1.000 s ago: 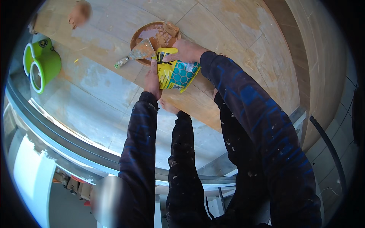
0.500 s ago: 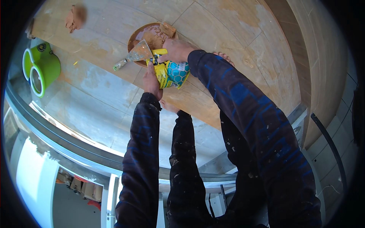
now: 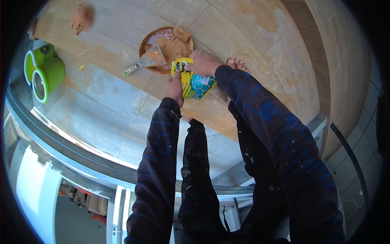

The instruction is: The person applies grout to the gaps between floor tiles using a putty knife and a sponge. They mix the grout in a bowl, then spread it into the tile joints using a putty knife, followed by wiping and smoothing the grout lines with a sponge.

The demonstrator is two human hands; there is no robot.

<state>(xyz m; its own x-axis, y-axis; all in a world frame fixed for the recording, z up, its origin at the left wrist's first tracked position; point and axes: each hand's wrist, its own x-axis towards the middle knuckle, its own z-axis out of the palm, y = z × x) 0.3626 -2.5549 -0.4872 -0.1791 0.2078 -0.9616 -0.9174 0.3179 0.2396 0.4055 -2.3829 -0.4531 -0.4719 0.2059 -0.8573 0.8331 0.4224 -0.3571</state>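
Observation:
A yellow and teal plastic bag (image 3: 200, 86) is gripped between my two hands, its top edge close to the rim of a round brown basin. My left hand (image 3: 174, 90) is closed on the bag's left side. My right hand (image 3: 204, 63) pinches its upper edge. Inside the basin (image 3: 145, 40) lie brown powder (image 3: 170, 48) and some murky liquid. A scraper with a broad blade (image 3: 151, 57) rests across the basin's left rim, its handle sticking out to the left. On the far right rim sits a tan sponge-like block (image 3: 182, 34).
At the left stands a lime-green bucket (image 3: 53, 69) with white rims. A crumpled brown piece (image 3: 81, 19) lies on the tiled floor (image 3: 239, 24) at the far left. My bare foot (image 3: 239, 64) is right of the bag. A metal door track (image 3: 81, 152) curves below.
Both hands have moved the bag to the right and slightly down, away from over the basin. More of the basin and its powder now shows. The scraper stays on the rim.

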